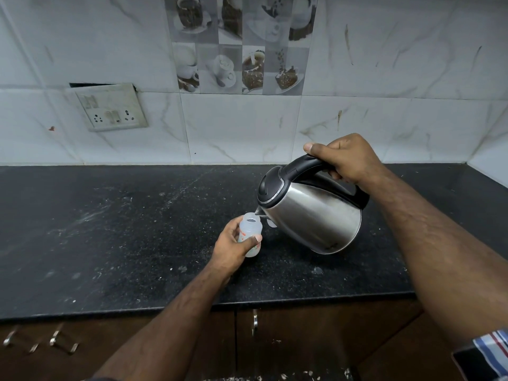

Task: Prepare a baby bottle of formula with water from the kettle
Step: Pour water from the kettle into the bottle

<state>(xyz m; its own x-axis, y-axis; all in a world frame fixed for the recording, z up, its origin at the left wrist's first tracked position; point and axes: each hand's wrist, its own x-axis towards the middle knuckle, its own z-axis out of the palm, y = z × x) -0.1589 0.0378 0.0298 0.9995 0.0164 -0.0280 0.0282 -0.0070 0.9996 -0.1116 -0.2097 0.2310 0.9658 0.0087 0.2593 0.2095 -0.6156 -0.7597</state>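
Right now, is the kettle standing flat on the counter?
No, the right hand holds the steel kettle tilted in the air, its spout at the mouth of the baby bottle.

One kettle [316, 215]; one baby bottle [249, 233]; two hands; one socket plate [111, 110]; three cabinet handles.

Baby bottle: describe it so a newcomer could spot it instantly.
On the black countertop, look below the tilted steel kettle gripped by the right hand. The left hand holds the baby bottle at the spout: small, translucent white, uncapped.
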